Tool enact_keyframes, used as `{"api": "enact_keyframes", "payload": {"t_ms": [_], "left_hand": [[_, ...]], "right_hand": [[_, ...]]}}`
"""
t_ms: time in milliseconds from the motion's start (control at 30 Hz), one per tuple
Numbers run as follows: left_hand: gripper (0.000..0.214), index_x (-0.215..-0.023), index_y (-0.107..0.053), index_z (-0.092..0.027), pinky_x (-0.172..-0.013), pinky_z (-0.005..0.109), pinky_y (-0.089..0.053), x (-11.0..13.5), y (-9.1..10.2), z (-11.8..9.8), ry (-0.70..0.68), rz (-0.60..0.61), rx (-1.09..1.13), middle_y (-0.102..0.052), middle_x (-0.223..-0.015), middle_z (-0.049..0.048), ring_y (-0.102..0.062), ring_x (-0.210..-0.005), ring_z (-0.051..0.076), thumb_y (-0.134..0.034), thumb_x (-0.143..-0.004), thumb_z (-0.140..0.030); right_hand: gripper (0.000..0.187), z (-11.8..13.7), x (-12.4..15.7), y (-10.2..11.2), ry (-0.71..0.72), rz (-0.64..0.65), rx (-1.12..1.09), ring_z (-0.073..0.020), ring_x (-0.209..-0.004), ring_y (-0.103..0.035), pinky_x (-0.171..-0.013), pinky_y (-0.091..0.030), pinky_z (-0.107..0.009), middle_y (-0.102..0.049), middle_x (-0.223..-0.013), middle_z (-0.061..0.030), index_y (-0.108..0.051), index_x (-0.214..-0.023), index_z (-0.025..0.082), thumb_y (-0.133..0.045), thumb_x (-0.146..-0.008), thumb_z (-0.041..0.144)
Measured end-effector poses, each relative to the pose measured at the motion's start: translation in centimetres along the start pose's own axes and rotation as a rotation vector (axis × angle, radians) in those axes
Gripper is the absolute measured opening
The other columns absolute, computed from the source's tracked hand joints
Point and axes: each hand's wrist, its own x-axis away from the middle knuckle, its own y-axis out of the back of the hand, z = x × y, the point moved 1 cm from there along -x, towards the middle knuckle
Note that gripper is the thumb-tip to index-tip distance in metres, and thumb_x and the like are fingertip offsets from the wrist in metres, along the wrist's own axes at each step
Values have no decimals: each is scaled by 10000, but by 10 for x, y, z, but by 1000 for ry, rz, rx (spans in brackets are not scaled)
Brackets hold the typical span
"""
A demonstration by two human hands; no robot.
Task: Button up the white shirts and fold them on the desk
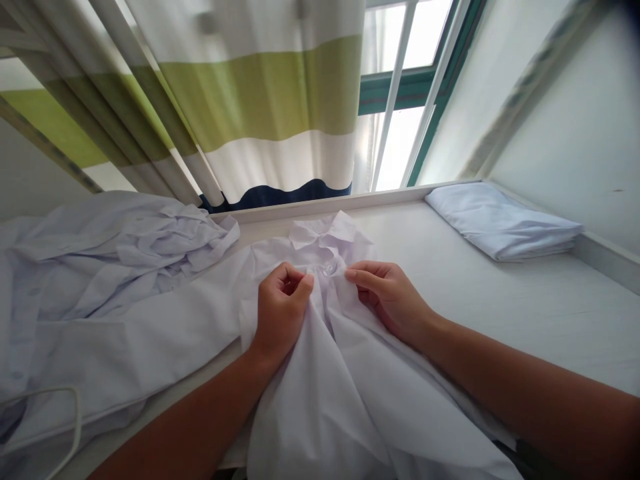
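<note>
A white shirt [345, 393] lies on the white table [525, 300] in front of me, collar away from me. My left hand [280, 310] is closed, pinching the shirt's front edge just below the collar. My right hand [387, 297] is closed on the opposite front edge. A clear button [329, 269] shows between the two hands' fingertips.
A heap of crumpled white shirts [100, 260] covers the table's left side. A folded white shirt [500, 223] lies at the back right by the wall. A white hanger [70, 413] sticks out at the lower left. Striped curtains [260, 100] and a window [405, 100] stand behind the table.
</note>
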Motion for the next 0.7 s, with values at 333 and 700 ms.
{"api": "enact_keyframes", "payload": {"t_ms": [333,700], "left_hand": [[225,-716,-613,-172,-595,221,-432,14,-8,-5,-60,171,8,-576,-686,-13,-507,-639,115,-706,-842,-334],[248,-793,-680,-168,-631,223,-454,15,-11,-7,-26,235,-39,-647,-740,8,-562,-689,140,-622,-903,-383]], "right_hand": [[254,6,15,-5,166,24,272,-183,-749,-611,-692,-478,-297,-723,-797,-47,-790,-798,195,-747,-794,446],[238,8,13,-3,208,15,357,-203,-807,-639,-738,-487,-306,-753,-828,-50,-812,-846,196,-724,-820,416]]}}
